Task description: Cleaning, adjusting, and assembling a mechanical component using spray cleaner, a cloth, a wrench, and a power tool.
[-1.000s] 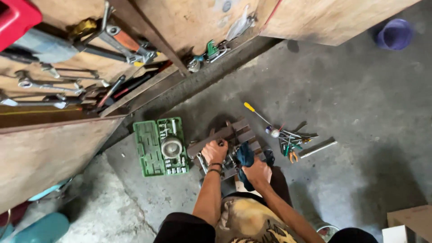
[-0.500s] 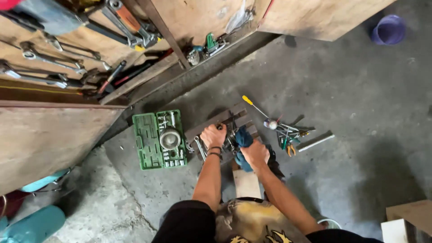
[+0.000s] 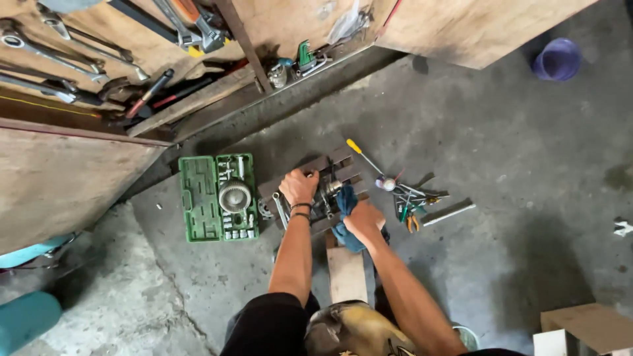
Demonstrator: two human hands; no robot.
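Blue cloth is bunched under my right hand, fingers curled shut on it, pressing it against the small metal assembly; holding the rag balled gives a firm wiping pad and keeps grease off the palm. My left hand is closed over the assy's far-left end, gripping it so the part can't slide while the other hand rubs. The assy sits on a slatted wood pallet piece on the concrete floor, which lifts it clear of grit and gives a flat rest. A wood plank runs from the pallet back toward my knees; can't tell whether it is a seat or a support. Open green socket case lies just left of the pallet w/ a round gear-like part resting in it, lid flat, so sockets are reachable w/o standing. A wrench lies betw. case and pallet. To the right, near but apart from the work: yellow-handled screwdriver, pliers, misc. small tools. Large wrenches lie on the wooden shelf upper left, well apart. Purple bucket far right.
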